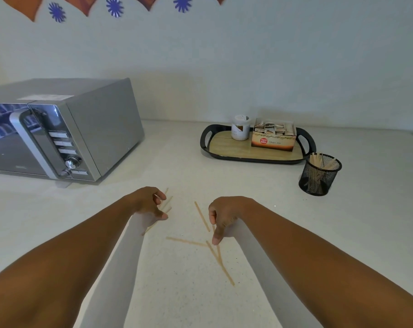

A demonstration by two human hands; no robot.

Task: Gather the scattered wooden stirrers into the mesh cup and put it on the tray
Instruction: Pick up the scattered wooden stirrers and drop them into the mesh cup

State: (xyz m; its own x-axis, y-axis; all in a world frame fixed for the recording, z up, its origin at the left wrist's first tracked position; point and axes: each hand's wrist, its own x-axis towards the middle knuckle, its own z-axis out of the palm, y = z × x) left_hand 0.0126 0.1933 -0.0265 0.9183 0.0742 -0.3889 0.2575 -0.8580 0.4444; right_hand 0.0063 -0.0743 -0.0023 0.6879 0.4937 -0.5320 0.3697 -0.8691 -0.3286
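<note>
- Loosely curled over scattered wooden stirrers (202, 216) on the counter (177, 162): left hand (148, 203), grasping nothing seen;
- Likewise right hand (224, 216), forefinger down on one;
- Beside tray (224, 147): mesh cup (319, 176), partly filled

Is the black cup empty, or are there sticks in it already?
Not empty. The cup stands upright with several stirrers poking above its rim.
</note>
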